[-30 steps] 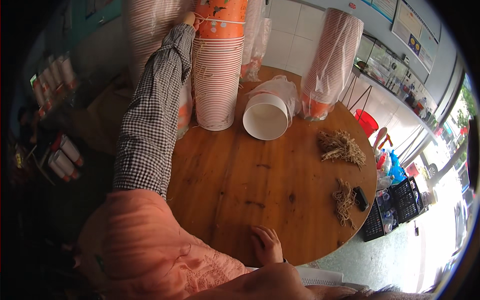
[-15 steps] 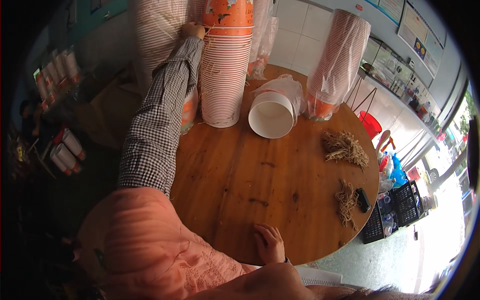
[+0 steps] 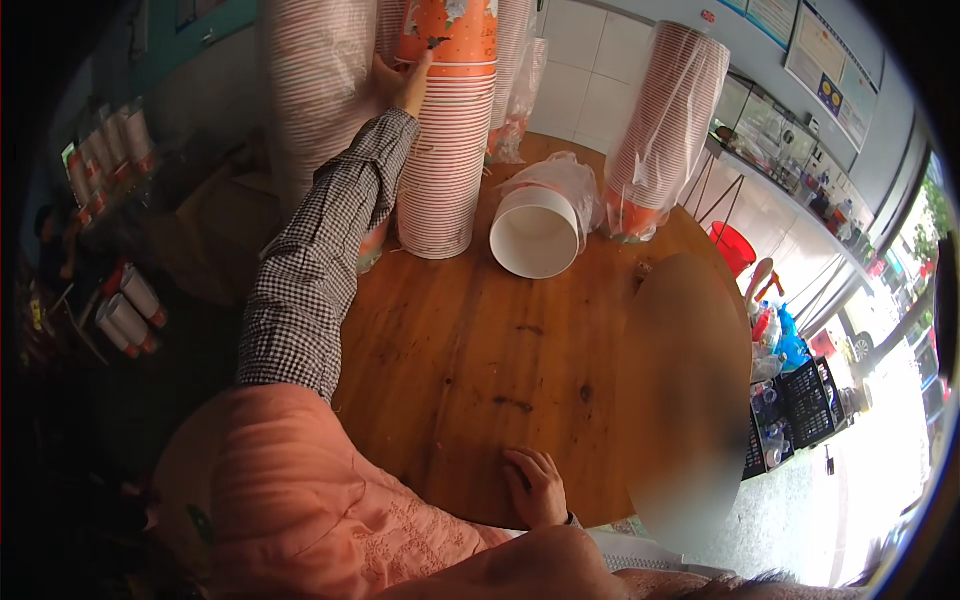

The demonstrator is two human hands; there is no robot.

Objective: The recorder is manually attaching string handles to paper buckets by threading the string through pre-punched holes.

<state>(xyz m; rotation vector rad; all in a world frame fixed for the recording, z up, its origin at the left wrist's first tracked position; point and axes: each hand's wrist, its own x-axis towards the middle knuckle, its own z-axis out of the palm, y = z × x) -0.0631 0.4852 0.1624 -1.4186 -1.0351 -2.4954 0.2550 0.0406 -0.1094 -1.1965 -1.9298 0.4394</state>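
My left hand [image 3: 404, 88], its arm stretched out in a checked sleeve, rests against the left side of a tall stack of paper tubs [image 3: 435, 170]. Its fingers are apart, some touching just below the orange printed tub [image 3: 450, 40] on top. Down at the near edge of the round wooden table [image 3: 470, 340], my right hand [image 3: 540, 488] lies with loosely bent fingers and nothing visible in it. To the right of the stack a white-lined tub [image 3: 535, 235] lies on its side, partly in clear plastic.
A plastic-wrapped tub stack [image 3: 668, 130] stands at the back right; another tall stack [image 3: 320, 90] rises at the left. A blurred patch covers the table's right side. Beyond it are a red bucket [image 3: 733, 248] and a black crate [image 3: 805, 405] with bottles.
My left hand has opened from a closed grip and shifted slightly right and down along the stack. The tan strands beside it no longer show. The straw bundles at right are now hidden by blur.
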